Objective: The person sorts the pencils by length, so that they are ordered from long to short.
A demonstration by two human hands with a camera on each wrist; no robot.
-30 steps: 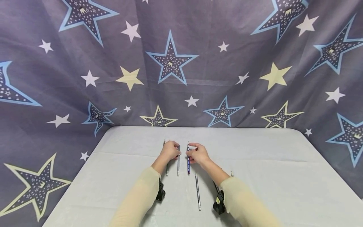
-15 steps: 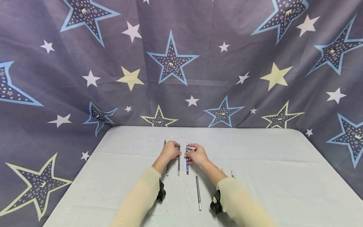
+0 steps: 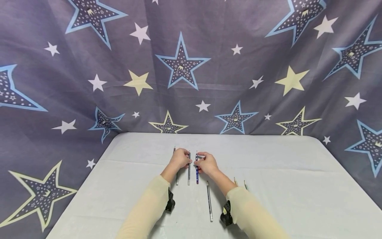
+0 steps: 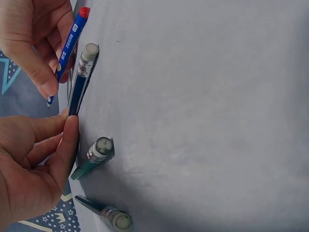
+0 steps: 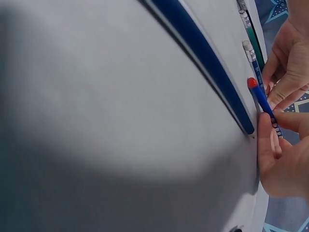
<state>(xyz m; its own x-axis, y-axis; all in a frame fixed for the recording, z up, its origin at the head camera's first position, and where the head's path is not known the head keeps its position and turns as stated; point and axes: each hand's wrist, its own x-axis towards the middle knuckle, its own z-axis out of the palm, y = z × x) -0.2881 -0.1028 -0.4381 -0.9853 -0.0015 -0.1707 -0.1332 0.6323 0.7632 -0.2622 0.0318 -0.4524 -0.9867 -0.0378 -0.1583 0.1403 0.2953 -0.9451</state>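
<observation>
My left hand [image 3: 180, 158] pinches a dark blue pencil [image 4: 81, 87] with a metal band and a pale eraser, between thumb and fingertip. Just to its right, my right hand [image 3: 207, 162] pinches a brighter blue pencil [image 5: 261, 100] with a red end. Both pencils point to the back of the table, side by side with a narrow gap between them. Left of the held pair, partly hidden by my left hand in the head view, lie a green pencil [image 4: 90, 163] and a dark pencil [image 4: 99, 208], both eraser-tipped.
Another dark blue pencil [image 3: 209, 202] lies nearer the front, left of my right forearm. Two pencil tips, one yellowish [image 3: 235, 181] and one greenish [image 3: 246, 185], show beyond the right sleeve. The white-covered table [image 3: 283, 196] meets a star-patterned curtain [image 3: 203, 79] at the back.
My right hand has shifted slightly left with the red-ended pencil, narrowing the gap to the other held pencil. More of the two pencil tips beside the right sleeve shows. My left hand keeps its grip.
</observation>
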